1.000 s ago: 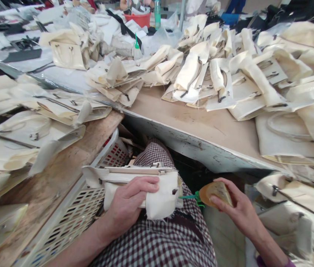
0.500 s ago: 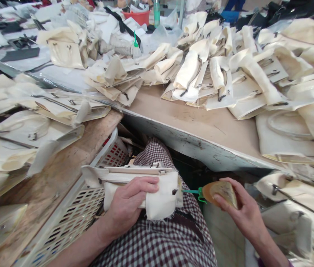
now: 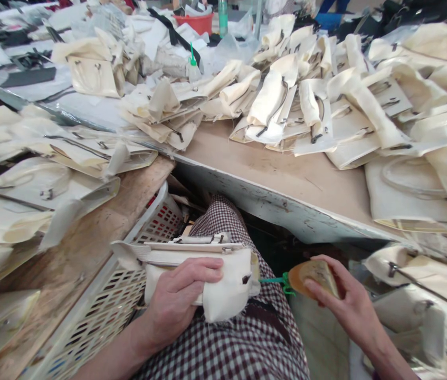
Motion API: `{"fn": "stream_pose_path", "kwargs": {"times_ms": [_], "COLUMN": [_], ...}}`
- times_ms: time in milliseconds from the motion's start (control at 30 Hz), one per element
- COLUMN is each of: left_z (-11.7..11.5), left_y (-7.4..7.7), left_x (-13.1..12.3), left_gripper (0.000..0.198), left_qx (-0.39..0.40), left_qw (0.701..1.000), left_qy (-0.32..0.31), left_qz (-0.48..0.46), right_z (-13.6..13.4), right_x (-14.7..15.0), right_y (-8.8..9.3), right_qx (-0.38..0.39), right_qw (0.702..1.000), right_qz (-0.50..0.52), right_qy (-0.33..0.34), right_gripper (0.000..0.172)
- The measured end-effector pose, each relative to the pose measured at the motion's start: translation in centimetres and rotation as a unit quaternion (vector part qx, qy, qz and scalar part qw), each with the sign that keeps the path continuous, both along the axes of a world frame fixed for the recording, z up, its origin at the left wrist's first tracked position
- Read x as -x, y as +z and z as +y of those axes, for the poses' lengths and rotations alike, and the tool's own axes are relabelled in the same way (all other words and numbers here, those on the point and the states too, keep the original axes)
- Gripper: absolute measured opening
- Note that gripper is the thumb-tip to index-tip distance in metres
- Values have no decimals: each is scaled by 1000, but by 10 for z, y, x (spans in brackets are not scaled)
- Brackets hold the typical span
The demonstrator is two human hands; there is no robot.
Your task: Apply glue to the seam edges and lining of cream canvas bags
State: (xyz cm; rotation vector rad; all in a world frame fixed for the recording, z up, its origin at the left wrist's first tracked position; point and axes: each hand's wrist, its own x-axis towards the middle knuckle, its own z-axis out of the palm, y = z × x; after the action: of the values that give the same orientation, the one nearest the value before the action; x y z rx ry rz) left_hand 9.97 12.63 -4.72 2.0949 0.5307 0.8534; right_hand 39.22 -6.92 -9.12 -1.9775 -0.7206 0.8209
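Across my lap, over a checked apron (image 3: 223, 343), lies a cream bag piece (image 3: 227, 287) with a dark zipper end. My left hand (image 3: 186, 287) grips it from above, thumb side hidden beneath the fingers. My right hand (image 3: 342, 290) is wrapped round a glue bottle (image 3: 312, 277), yellowish-brown and stained, held on its side. The bottle's thin green nozzle (image 3: 273, 279) points left, its tip at the right end of the bag piece. Whether the tip touches the fabric or sits just inside its edge I cannot tell.
Cream bag pieces (image 3: 274, 105) are heaped along the table (image 3: 263, 163). More bag pieces (image 3: 49, 174) cover the wooden bench (image 3: 100, 232) at left, others (image 3: 417, 311) lie low at right. White plastic baskets (image 3: 100, 306) stand left of my lap. Another green-nozzled bottle (image 3: 193, 68) stands on the table.
The bag piece has shifted slightly left and tilted, its right end turning a little more toward me. The bottle has moved very slightly, with its nozzle still at the piece's right end.
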Motion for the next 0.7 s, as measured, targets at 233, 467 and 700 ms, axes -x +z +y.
{"fn": "stream_pose_path", "kwargs": {"times_ms": [233, 467, 700], "left_z": [-9, -26, -13], "left_y": [0, -9, -1], "left_x": [19, 32, 19], "left_gripper": [22, 18, 24], "left_qx": [-27, -43, -79], "left_qw": [999, 997, 996], "left_qy": [11, 60, 32], "left_qz": [15, -1, 4], "right_z": [0, 3, 22], "right_x": [12, 25, 23], "right_y": [8, -5, -17], "right_qx": [-22, 2, -19], "right_qw": [997, 996, 999], "right_qz": [34, 73, 11], "right_qy": [-63, -43, -41], "right_gripper": [54, 59, 61]}}
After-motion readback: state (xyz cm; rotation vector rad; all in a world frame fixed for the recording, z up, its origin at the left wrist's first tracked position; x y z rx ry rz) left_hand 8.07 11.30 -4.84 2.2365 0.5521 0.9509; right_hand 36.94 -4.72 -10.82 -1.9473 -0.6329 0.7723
